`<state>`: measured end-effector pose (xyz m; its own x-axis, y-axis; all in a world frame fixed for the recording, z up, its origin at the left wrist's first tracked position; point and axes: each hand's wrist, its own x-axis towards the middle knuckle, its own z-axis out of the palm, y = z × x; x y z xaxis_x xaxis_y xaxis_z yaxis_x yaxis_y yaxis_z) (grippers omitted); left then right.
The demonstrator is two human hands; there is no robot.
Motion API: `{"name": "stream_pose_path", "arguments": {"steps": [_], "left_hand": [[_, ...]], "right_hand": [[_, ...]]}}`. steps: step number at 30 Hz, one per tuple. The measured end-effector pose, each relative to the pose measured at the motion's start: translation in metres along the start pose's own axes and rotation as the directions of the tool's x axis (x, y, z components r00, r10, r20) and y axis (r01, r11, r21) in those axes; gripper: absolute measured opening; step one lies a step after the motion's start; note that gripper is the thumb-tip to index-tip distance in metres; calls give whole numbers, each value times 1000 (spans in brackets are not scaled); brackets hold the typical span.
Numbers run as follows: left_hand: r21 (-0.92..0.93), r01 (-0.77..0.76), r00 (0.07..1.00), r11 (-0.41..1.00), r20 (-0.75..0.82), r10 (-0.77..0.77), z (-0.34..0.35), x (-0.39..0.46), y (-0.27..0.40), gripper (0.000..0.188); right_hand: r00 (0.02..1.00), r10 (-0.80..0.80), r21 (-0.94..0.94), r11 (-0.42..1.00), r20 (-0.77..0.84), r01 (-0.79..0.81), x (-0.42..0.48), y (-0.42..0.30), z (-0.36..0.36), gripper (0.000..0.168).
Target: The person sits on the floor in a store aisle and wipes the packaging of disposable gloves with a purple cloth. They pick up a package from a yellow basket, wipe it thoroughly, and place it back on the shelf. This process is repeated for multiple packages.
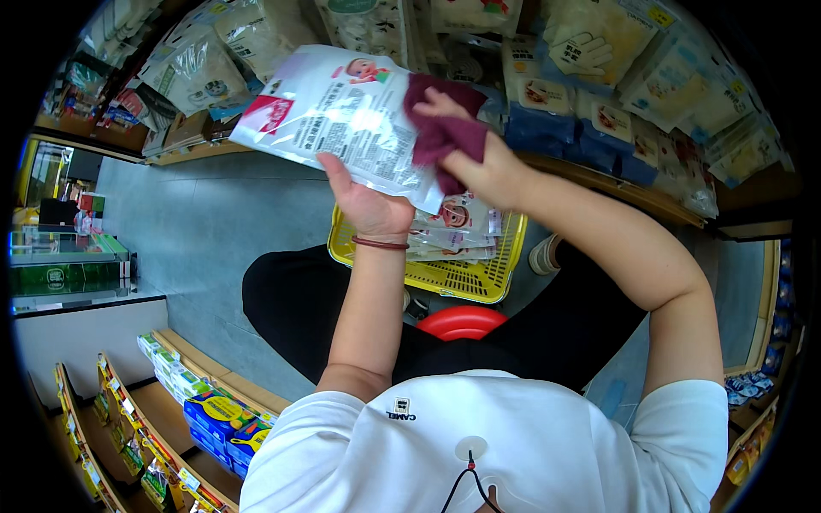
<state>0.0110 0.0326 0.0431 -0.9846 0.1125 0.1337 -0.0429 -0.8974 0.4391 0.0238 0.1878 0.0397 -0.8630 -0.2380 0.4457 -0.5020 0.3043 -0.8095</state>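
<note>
My left hand (372,202) grips the near edge of a white plastic package (346,122), thumb on top. The package is printed with a cartoon baby, a red patch and blocks of text. Bunched in my right hand (490,167) is a dark maroon cloth (449,131), pressed against the package's right end. Below both hands, a yellow plastic basket (462,282) stands on the floor between my legs. Several similar printed packages (458,224) lie inside it, partly hidden by the held package and my left forearm.
A shelf edge (616,183) crosses just beyond my hands, with bagged gloves (580,54) and blue packets (539,125) on it. A red round stool (462,320) shows between my legs. Shelves with blue and yellow boxes (218,410) stand at lower left. Grey tiled floor (211,211) spreads to the left.
</note>
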Motion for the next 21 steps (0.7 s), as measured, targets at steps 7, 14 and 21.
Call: {"name": "stream_pose_path", "arguments": {"steps": [7, 14, 21], "left_hand": [[117, 119, 988, 986, 86, -130, 12, -16, -24, 73], [-92, 234, 972, 968, 30, -232, -28, -8, -16, 80], [-30, 220, 975, 975, 47, -219, -3, -13, -24, 57]], "right_hand": [[996, 19, -24, 999, -90, -21, 7, 8, -2, 55], [932, -222, -133, 954, 288, 269, -11, -40, 13, 65], [969, -213, -256, 937, 126, 239, 9, -22, -1, 62]]}}
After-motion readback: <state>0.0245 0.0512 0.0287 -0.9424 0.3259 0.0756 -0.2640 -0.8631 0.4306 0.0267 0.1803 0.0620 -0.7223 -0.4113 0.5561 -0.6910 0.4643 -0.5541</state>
